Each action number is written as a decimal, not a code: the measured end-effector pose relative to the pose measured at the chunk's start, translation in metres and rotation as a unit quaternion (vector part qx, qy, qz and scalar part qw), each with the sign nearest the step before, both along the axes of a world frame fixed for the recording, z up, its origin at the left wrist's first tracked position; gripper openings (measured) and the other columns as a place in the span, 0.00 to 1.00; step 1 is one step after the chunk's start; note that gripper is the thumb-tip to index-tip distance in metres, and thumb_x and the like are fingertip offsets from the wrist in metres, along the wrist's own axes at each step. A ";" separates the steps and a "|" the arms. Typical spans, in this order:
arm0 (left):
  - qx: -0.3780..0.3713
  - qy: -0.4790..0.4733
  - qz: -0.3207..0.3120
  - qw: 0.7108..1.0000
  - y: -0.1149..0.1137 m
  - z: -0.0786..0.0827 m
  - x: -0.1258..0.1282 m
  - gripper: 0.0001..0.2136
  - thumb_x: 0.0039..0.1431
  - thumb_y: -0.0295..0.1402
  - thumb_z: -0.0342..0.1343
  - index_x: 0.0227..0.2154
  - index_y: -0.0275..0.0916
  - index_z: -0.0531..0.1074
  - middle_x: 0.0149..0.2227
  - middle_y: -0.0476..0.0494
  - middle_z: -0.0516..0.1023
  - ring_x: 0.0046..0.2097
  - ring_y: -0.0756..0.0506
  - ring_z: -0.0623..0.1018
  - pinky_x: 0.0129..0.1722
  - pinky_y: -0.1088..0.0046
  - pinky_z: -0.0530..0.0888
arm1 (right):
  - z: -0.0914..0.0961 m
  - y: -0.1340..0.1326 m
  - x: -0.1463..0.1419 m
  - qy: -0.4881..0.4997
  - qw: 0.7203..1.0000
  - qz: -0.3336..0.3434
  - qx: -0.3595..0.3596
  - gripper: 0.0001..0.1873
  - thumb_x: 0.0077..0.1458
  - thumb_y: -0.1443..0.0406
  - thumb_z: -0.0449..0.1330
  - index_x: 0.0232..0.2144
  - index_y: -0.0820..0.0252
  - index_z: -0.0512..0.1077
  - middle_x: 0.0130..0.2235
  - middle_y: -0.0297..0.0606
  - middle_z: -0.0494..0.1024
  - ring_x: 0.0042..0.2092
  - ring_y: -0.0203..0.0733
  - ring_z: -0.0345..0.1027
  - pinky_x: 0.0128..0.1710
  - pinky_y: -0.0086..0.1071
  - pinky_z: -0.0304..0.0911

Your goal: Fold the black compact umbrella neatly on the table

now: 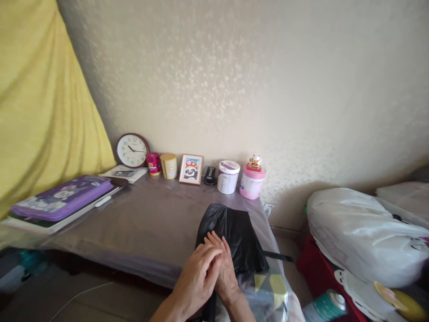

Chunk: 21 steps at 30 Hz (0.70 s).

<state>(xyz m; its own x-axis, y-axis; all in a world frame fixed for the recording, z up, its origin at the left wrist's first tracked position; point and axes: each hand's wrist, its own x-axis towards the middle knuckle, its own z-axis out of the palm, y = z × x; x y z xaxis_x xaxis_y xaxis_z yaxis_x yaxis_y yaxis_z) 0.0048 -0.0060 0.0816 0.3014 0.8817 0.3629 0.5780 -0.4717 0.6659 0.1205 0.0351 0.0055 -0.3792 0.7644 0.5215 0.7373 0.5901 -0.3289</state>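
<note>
A black, glossy, pleated piece lies flattened on the table, with a thin strap sticking out to the right. Whether it is a plastic bag or a folded umbrella I cannot tell. On its near left part rests my right hand, fingers stretched out flat. My left hand crosses over the back of the right one, its fingers bent and closed; what lies between them, if anything, is hidden. Below the hands a dark strip runs toward me. Close by on the right is a clear plastic packet with yellow patches.
Along the wall stand a clock, a panda picture, a white tub and a pink tub with a cat figurine. A purple case lies at left. Right of the table are a white bag and a spray can.
</note>
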 end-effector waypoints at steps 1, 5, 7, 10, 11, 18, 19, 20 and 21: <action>0.010 0.015 -0.016 1.000 0.004 -0.002 0.005 0.17 0.63 0.36 0.39 0.46 0.41 0.70 0.48 0.41 0.73 0.50 0.44 0.70 0.53 0.67 0.65 | -0.004 0.000 0.000 -0.006 1.000 0.000 0.004 0.24 0.55 0.70 0.49 0.55 0.53 0.62 0.57 0.37 0.66 0.60 0.44 0.54 0.59 0.45 0.49; -0.007 0.092 -0.061 0.994 0.027 -0.016 0.015 0.19 0.63 0.37 0.41 0.54 0.41 0.64 0.59 0.45 0.63 0.61 0.43 0.60 0.61 0.62 0.56 | -0.019 0.002 -0.001 -0.023 1.000 0.000 0.016 0.29 0.54 0.72 0.48 0.58 0.54 0.58 0.58 0.38 0.64 0.58 0.45 0.59 0.58 0.44 0.53; -0.020 0.131 -0.072 0.989 0.040 -0.021 0.015 0.20 0.63 0.38 0.40 0.55 0.41 0.63 0.61 0.45 0.60 0.63 0.43 0.55 0.61 0.60 0.53 | -0.020 0.003 -0.002 -0.032 0.999 0.018 0.020 0.29 0.52 0.74 0.48 0.57 0.57 0.60 0.56 0.41 0.67 0.56 0.47 0.61 0.57 0.45 0.55; -0.040 0.167 -0.092 0.981 0.058 -0.020 0.012 0.21 0.64 0.40 0.38 0.55 0.40 0.63 0.62 0.44 0.58 0.64 0.43 0.52 0.62 0.58 0.50 | -0.010 0.002 -0.004 -0.037 0.998 0.042 0.026 0.28 0.51 0.75 0.48 0.56 0.63 0.62 0.52 0.46 0.71 0.52 0.50 0.65 0.53 0.46 0.59; -0.051 0.170 -0.099 0.979 0.063 -0.020 0.011 0.21 0.64 0.40 0.38 0.55 0.40 0.63 0.62 0.43 0.57 0.64 0.43 0.52 0.62 0.58 0.50 | -0.005 0.001 -0.004 -0.035 0.998 0.046 0.027 0.27 0.51 0.75 0.49 0.55 0.64 0.63 0.52 0.48 0.71 0.52 0.51 0.65 0.52 0.47 0.59; -0.058 0.163 -0.108 0.979 0.101 -0.035 0.006 0.20 0.64 0.40 0.40 0.56 0.44 0.62 0.63 0.47 0.53 0.65 0.43 0.48 0.61 0.57 0.49 | 0.022 -0.009 -0.002 0.012 0.997 0.070 -0.006 0.16 0.51 0.68 0.59 0.44 0.56 0.73 0.46 0.40 0.76 0.53 0.49 0.65 0.56 0.48 0.53; -0.053 0.163 -0.102 0.980 0.107 -0.039 0.006 0.19 0.64 0.40 0.40 0.56 0.44 0.62 0.64 0.47 0.52 0.65 0.43 0.48 0.61 0.57 0.49 | 0.024 -0.010 -0.002 0.012 0.997 0.075 -0.013 0.16 0.51 0.69 0.60 0.43 0.56 0.73 0.45 0.38 0.77 0.52 0.48 0.65 0.57 0.47 0.53; -0.050 0.162 -0.097 0.981 0.113 -0.042 0.006 0.19 0.64 0.40 0.40 0.56 0.45 0.61 0.64 0.47 0.51 0.65 0.43 0.47 0.61 0.57 0.49 | 0.026 -0.011 -0.001 0.011 0.997 0.079 -0.020 0.15 0.51 0.70 0.59 0.43 0.55 0.73 0.45 0.37 0.77 0.52 0.46 0.65 0.57 0.46 0.52; -0.049 0.160 -0.093 0.981 0.118 -0.045 0.006 0.19 0.64 0.39 0.41 0.56 0.46 0.61 0.64 0.47 0.50 0.65 0.43 0.47 0.61 0.56 0.48 | 0.028 -0.011 -0.001 0.010 0.996 0.084 -0.028 0.15 0.52 0.70 0.59 0.43 0.55 0.73 0.44 0.36 0.77 0.52 0.45 0.65 0.58 0.45 0.52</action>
<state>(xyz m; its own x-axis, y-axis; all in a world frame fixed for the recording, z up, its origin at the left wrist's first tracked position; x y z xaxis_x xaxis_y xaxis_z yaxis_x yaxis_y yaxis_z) 0.0108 0.1123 0.0362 0.5453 0.8267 0.1386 0.6755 -0.5312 0.5114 0.1196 0.0237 0.0335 -0.4944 0.7190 0.4885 0.6231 0.6850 -0.3777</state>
